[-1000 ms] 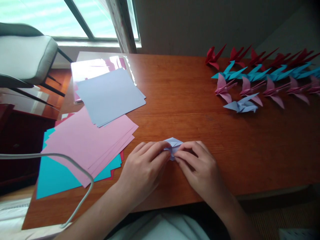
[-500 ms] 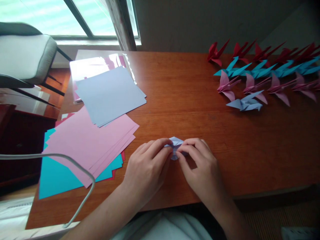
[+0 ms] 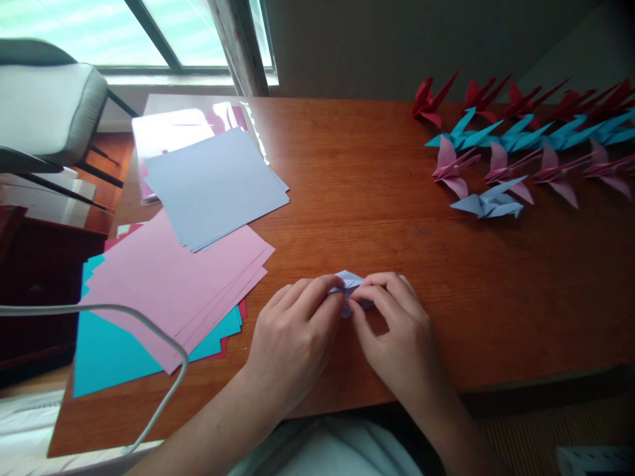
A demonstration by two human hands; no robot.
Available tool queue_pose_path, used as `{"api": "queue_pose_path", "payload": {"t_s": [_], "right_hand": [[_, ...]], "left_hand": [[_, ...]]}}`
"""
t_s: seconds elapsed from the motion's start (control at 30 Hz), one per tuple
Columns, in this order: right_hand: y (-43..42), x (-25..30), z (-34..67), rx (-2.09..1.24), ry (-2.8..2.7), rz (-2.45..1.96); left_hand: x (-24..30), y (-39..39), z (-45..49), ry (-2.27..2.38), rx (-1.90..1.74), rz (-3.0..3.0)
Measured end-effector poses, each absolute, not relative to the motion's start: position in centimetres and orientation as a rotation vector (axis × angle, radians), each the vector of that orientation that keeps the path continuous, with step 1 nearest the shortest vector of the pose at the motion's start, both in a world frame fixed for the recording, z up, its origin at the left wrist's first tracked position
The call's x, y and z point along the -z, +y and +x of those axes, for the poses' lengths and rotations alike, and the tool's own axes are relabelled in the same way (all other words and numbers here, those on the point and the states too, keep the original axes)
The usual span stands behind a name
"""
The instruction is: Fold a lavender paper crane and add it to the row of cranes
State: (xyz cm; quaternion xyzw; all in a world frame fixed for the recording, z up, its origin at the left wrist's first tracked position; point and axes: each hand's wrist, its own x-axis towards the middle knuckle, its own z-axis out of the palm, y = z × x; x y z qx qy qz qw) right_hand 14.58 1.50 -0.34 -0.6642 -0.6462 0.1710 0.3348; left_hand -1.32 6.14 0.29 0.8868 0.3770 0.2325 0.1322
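Observation:
A small piece of folded pale-blue paper (image 3: pixel 349 280) is pinched between both hands near the table's front edge. My left hand (image 3: pixel 297 324) is closed on its left side, thumb and forefinger together. From the right, my right hand (image 3: pixel 397 324) grips the other side between thumb and fingers. The fingers hide much of the paper's folds. Up and to the right stands a finished pale-blue paper crane (image 3: pixel 491 203), in front of rows of pink cranes (image 3: pixel 452 168), turquoise cranes (image 3: pixel 464 135) and red cranes (image 3: pixel 430 102).
Pale-blue sheets (image 3: pixel 218 188) lie at the left, partly over pink sheets (image 3: pixel 173 291) and a shiny plastic packet (image 3: pixel 169 129). Turquoise sheets (image 3: pixel 109 354) show beneath. A white cable (image 3: pixel 163 337) arches over the table's left front corner. A chair (image 3: pixel 49 109) stands beyond the left edge.
The left thumb and forefinger have shifted slightly right on the folded paper. The right hand stays nearly still, and the whole view has tilted a little.

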Motion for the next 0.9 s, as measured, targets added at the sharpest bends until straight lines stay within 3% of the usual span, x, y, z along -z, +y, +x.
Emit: {"api": "queue_pose_path", "payload": {"t_s": [0.9], "right_hand": [[1.56,0.39,14.27,-0.453,-1.674,-1.765]], "left_hand": [[-0.25,6.16,-1.23,1.136,-0.7,2.62]]}}
